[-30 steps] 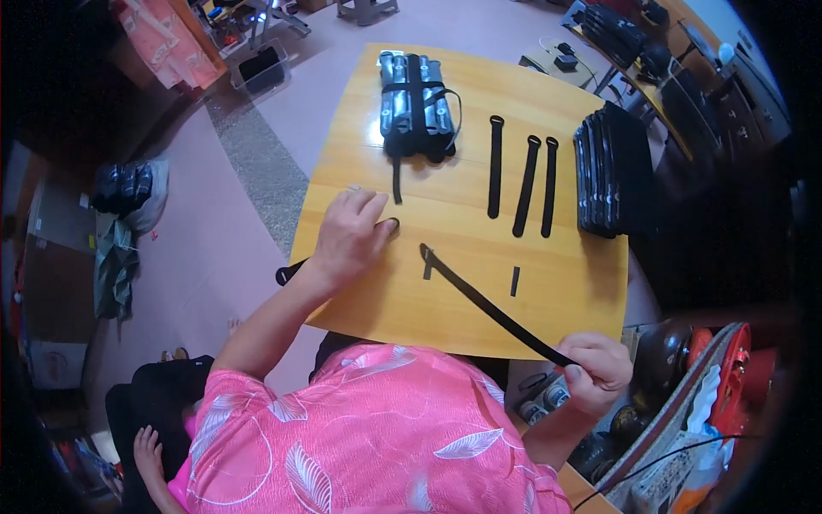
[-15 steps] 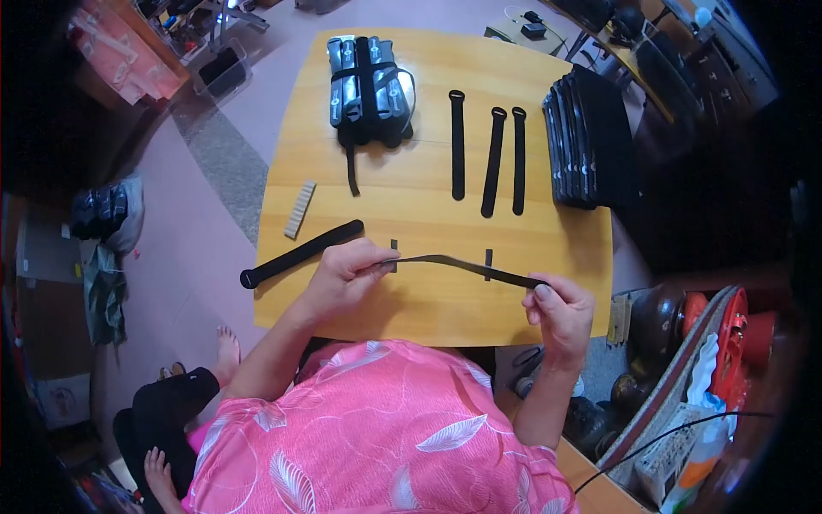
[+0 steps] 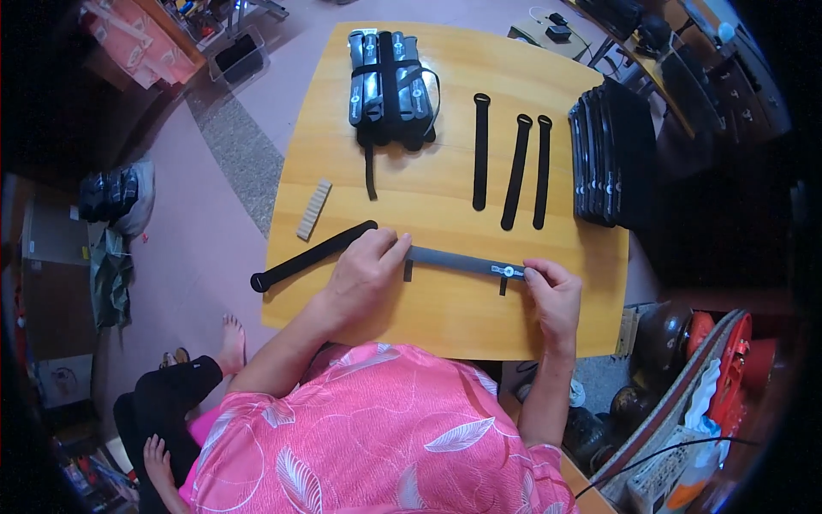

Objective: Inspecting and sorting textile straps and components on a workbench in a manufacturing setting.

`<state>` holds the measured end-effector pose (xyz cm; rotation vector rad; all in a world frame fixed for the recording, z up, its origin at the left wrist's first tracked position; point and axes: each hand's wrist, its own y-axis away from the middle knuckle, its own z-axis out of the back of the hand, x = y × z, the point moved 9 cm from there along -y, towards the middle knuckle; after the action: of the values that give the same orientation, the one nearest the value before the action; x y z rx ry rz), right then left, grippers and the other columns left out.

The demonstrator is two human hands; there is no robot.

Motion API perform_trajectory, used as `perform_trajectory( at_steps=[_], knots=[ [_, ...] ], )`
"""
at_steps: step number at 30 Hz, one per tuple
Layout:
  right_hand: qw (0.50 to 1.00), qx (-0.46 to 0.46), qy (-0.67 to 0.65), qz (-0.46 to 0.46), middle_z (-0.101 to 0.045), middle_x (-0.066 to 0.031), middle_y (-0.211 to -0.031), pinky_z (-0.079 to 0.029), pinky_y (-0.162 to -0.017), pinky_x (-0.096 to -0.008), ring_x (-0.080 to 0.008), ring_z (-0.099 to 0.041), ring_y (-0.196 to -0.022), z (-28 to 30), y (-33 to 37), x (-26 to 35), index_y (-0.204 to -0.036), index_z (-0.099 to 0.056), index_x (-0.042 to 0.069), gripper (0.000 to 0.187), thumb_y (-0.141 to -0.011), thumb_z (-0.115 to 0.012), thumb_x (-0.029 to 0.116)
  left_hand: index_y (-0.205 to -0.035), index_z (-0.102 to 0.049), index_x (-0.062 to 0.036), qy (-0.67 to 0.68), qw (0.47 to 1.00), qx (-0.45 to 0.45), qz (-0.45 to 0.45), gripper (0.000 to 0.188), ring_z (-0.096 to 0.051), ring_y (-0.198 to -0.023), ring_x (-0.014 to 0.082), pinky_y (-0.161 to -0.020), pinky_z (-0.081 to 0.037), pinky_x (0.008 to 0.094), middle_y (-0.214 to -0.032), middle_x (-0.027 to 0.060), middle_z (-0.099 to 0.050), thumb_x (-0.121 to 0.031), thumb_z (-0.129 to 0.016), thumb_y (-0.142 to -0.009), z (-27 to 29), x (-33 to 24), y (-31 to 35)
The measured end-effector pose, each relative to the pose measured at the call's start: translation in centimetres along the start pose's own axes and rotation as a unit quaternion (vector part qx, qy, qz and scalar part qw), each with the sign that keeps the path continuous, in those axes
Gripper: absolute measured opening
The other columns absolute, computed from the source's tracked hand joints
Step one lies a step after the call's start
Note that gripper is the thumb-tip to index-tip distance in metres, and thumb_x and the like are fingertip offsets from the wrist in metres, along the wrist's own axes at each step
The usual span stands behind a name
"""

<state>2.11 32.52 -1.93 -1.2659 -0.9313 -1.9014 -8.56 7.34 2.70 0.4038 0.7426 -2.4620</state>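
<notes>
A flat dark grey strap (image 3: 462, 259) with a small white print near its right end is stretched between my hands, just over the near part of the table. My left hand (image 3: 366, 267) pinches its left end. The fingers and thumb of my right hand (image 3: 555, 295) close on the right end. Beneath the strap are two short dark marks (image 3: 408, 271) on the tabletop. Beside my left hand lies a black strap (image 3: 312, 257) with a ring-like loop at its outer end. Farther off, three similar looped straps (image 3: 481, 154) lie lengthwise side by side.
A bound bundle of grey and black straps (image 3: 396, 94) lies at the back of the wooden table (image 3: 360, 313). A stack of black, flat pieces (image 3: 610, 154) stands at its right edge. A ribbed beige strip (image 3: 314, 210) is at the left. Another person's hand (image 3: 157, 461) shows lower left.
The strap between my hands has turned from edge-on and bowed to broad face up and straight. My right hand has risen slightly. The whole view has shifted a little.
</notes>
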Motion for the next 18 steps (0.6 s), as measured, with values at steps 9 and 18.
perform_trajectory(
  at_steps=[9,18],
  knots=[
    [0.962,-0.056,0.225,0.143,-0.064,-0.0177,-0.078,-0.05,-0.065,-0.0359,-0.0302,-0.063,-0.072,-1.6,-0.3,3.6,-0.085,-0.066,-0.003,0.01,-0.078,-0.061,0.001,-0.105,-0.057,0.0052,-0.022,0.999,0.006,-0.029,0.039,-0.052,-0.081,0.0282,-0.067,-0.045,0.0375,-0.098,0.0146,-0.053,-0.002,-0.061,-0.066,0.5,-1.7,-0.2],
    [0.882,-0.123,0.394,0.228,-0.06,-0.0145,-0.085,-0.047,-0.07,-0.0419,-0.0327,-0.058,-0.081,-2.0,-0.1,7.0,-0.088,-0.065,0.002,0.013,-0.076,-0.065,0.006,-0.103,-0.058,0.0022,-0.012,0.998,0.048,-0.024,0.039,-0.05,-0.079,0.0271,-0.069,-0.042,0.0361,-0.099,0.0128,-0.053,-0.006,-0.061,-0.065,-0.9,-1.3,0.3]
  ],
)
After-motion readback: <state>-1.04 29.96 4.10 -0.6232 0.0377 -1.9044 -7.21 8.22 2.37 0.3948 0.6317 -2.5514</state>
